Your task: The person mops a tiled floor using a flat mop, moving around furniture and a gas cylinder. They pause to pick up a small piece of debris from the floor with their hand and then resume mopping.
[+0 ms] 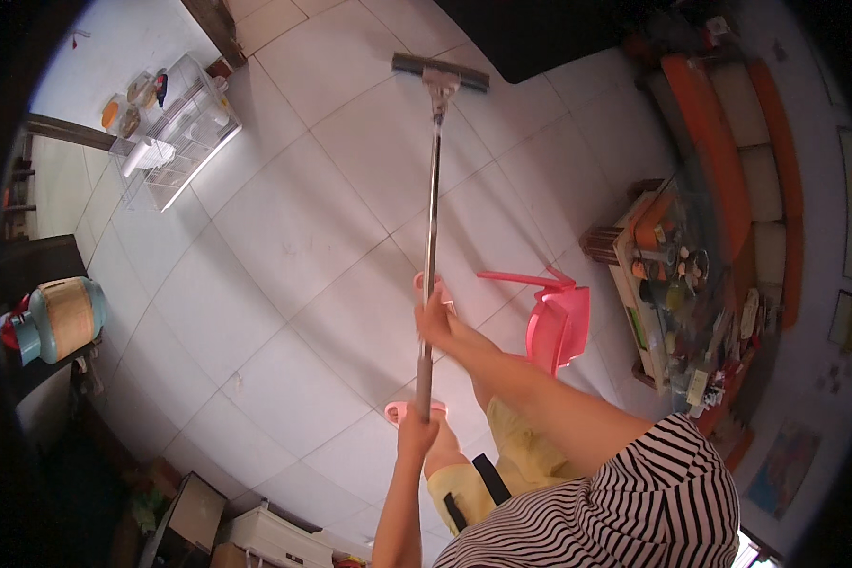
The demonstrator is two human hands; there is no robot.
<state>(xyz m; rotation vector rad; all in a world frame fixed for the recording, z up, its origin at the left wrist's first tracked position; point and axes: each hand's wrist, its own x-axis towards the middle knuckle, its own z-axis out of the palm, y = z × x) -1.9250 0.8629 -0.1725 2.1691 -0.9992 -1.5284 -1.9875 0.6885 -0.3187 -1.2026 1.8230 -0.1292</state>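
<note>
hands: two; left hand and right hand, fingers wrapped around the pole
floor squeegee: one
dustpan: one, pink, right

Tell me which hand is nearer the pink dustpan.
Right. The right hand grips the mop handle higher up, just left of the pink dustpan; the left hand grips lower, farther away.

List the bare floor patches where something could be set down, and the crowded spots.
Bare white tile floor lies between the wire rack and the mop handle, and ahead-right of the mop head. Crowded: the low table by the orange sofa, the pink dustpan, and boxes near the feet.
</note>
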